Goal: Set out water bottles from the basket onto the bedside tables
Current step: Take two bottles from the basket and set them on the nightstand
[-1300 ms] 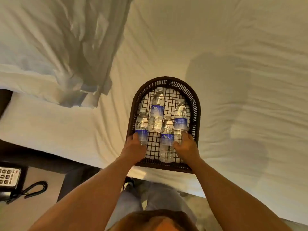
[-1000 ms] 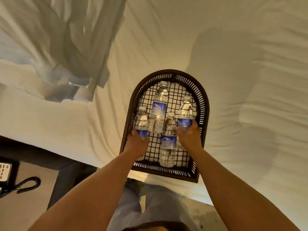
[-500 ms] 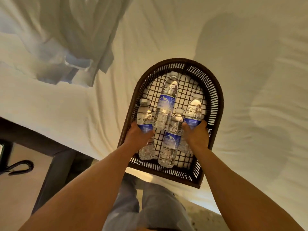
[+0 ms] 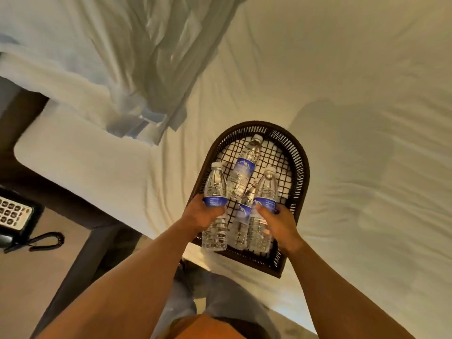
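A dark woven basket (image 4: 302, 172) with an arched far end lies on the white bed near its edge. My left hand (image 4: 201, 215) is closed around a clear water bottle (image 4: 215, 184) with a blue label, lifted above the basket's left side. My right hand (image 4: 280, 226) grips a second bottle (image 4: 265, 192) of the same kind, raised on the right. Two more bottles lie in the basket: one (image 4: 245, 165) pointing to the far end, another (image 4: 242, 216) partly hidden between the two held ones.
A rumpled white sheet or duvet (image 4: 137, 69) is bunched at the upper left of the bed (image 4: 367, 167). At the lower left, a bedside table (image 4: 31, 272) carries a telephone (image 4: 13, 215) with a coiled cord. My legs stand against the bed edge.
Both hands have closed on a bottle each and raised them out of the basket. The view has shifted so the telephone and table show again at the left.
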